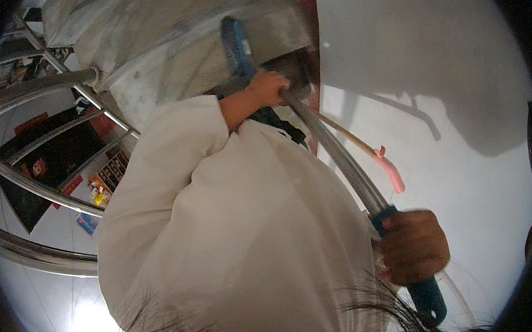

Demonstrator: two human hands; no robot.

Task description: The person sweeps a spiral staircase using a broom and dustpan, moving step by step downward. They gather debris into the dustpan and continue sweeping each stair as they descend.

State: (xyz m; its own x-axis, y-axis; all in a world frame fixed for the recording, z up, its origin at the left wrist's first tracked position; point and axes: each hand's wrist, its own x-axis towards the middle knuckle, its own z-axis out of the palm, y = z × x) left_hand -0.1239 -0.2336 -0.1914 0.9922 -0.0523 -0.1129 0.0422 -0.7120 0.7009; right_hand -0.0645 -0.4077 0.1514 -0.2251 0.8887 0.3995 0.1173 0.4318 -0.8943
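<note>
A broom with a metal pole and a blue head (237, 46) crosses the view slantwise, its head low over the concrete stairs (172, 57). My left hand (268, 88) is closed around the lower part of the pole, close to the head. At the other end, my right hand (415, 248) grips the dark teal handle (427, 300), whose tip with a hanging hole sticks out below the fist. Whether the bristles touch the step cannot be told.
A stainless steel railing (39, 186) runs along the left. On the right, a wooden stick with a pink end (389, 172) stands by the white wall (477, 189). Beyond the railing, a lower floor shows a black surface (59, 151) and shelves of assorted items.
</note>
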